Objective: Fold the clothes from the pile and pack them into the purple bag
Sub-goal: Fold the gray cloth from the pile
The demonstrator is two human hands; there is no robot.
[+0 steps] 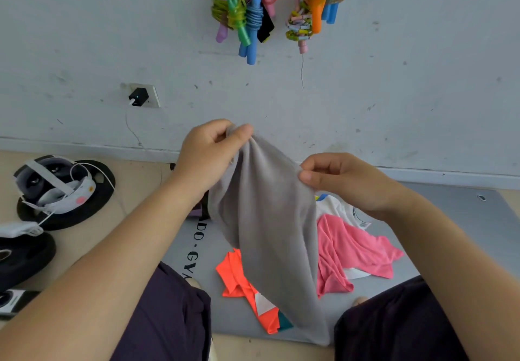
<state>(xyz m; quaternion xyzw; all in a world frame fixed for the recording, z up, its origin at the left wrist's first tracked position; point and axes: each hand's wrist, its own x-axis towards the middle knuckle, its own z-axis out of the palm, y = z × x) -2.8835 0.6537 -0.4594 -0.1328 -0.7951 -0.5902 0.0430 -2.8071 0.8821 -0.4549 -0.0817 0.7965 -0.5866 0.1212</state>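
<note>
Head view, counting first: we see one gray garment [270,228] held up, and three more pieces on the mat, namely one pink garment [349,248], one orange garment [239,279] w/ a white and teal patch, and one white garment [337,208] mostly hidden behind the pink one. Two black weight plates [25,256] lie at left, one carrying a headset [53,183] w/ white straps. Two bunches of jump ropes [244,11] hang on the wall.

Hands: our left hand [208,152] is raised, thumb and fingers pinching the gray garment's top corner. Our right hand [351,180] sits lower and to the right, thumb and fingers pinching the cloth's edge. The garment hangs between them and drapes down over the orange piece. Both forearms reach fwd over dark shorts [168,312].

Surface: a gray mat [455,220] w/ dark lettering lies on a tan floor [140,180], against a scuffed pale wall [394,93]. A black charger [137,96] is plugged into a wall socket. Behind the gray garment, approx. at the left wrist, a dark and purple shape [201,210] shows; possibly the bag, we cannot tell.
</note>
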